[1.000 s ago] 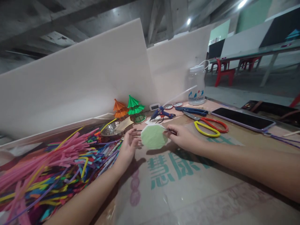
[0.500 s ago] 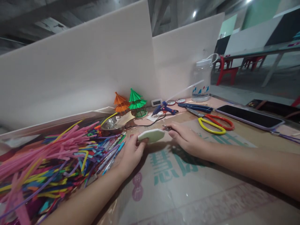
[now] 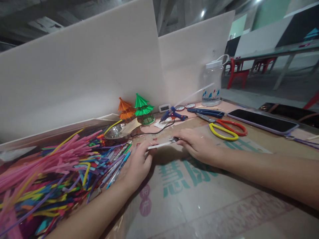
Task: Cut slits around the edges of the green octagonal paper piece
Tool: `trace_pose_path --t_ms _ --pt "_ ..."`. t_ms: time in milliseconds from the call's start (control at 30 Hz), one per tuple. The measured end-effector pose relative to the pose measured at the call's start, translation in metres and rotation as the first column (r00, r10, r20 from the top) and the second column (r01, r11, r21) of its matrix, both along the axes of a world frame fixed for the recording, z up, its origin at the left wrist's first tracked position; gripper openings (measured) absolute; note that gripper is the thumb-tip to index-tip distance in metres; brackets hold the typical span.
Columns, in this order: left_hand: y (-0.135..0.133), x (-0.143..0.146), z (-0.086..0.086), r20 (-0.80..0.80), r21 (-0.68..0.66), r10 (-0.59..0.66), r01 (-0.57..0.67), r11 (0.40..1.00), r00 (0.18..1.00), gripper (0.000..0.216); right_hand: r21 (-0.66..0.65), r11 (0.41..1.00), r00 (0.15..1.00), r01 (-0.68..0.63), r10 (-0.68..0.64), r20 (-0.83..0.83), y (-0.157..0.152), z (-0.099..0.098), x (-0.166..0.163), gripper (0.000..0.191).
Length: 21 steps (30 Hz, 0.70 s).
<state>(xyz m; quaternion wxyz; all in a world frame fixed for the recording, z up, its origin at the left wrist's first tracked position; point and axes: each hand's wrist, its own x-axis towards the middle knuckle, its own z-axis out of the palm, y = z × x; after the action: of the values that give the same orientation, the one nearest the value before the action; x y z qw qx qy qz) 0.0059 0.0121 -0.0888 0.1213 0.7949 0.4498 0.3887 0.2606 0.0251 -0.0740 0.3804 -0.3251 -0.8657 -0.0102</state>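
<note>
My left hand (image 3: 141, 161) pinches one end of a thin, flat, pale piece (image 3: 161, 145), seen almost edge-on. My right hand (image 3: 196, 143) is closed on a small metal tool (image 3: 173, 140), whose tip meets the piece's right end. Most of that tool is hidden by my fingers, so its exact kind is unclear. Beyond my hands, a blue glue gun (image 3: 172, 114) stands on a scrap of white paper. To its left are a green tiered-roof model (image 3: 143, 109) and an orange one (image 3: 125, 109).
Colourful pipe cleaners (image 3: 57, 169) heap at the left, beside several pens (image 3: 119, 169) and a metal bowl (image 3: 115, 131). Right of my hands lie scissors (image 3: 224, 132), blue-handled pliers (image 3: 205, 112) and a phone (image 3: 263, 121). A water bottle (image 3: 211, 83) stands behind them, near white partitions (image 3: 99, 66).
The pale piece has tilted from showing its broad greenish face to nearly edge-on. My right hand's metal tool has come to its edge. The view has shifted slightly.
</note>
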Motion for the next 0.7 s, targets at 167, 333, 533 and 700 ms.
trace_pose_path --t_ms 167,333,533,700 --pt "0.0001 -0.0017 -0.0001 -0.023 0.016 -0.009 0.009 1.000 1.000 0.028 0.093 0.995 1.000 -0.024 0.022 0.021 -0.0020 -0.0010 -0.0015 0.033" --pt "0.0001 -0.0021 -0.0011 -0.033 0.035 -0.025 0.026 0.999 0.999 0.033 0.114 0.993 0.999 -0.022 0.018 0.035 -0.0029 -0.0016 -0.0022 0.032" --pt "0.0025 -0.0029 -0.0038 -0.023 0.060 -0.059 0.060 0.996 0.998 0.033 0.092 0.995 0.999 -0.024 0.020 0.044 -0.0023 -0.0035 -0.0025 0.031" --pt "0.0026 -0.0044 -0.0053 -0.008 0.096 -0.074 0.074 0.993 0.997 0.038 0.073 0.995 0.996 -0.074 0.071 0.050 -0.0037 -0.0021 -0.0026 0.030"
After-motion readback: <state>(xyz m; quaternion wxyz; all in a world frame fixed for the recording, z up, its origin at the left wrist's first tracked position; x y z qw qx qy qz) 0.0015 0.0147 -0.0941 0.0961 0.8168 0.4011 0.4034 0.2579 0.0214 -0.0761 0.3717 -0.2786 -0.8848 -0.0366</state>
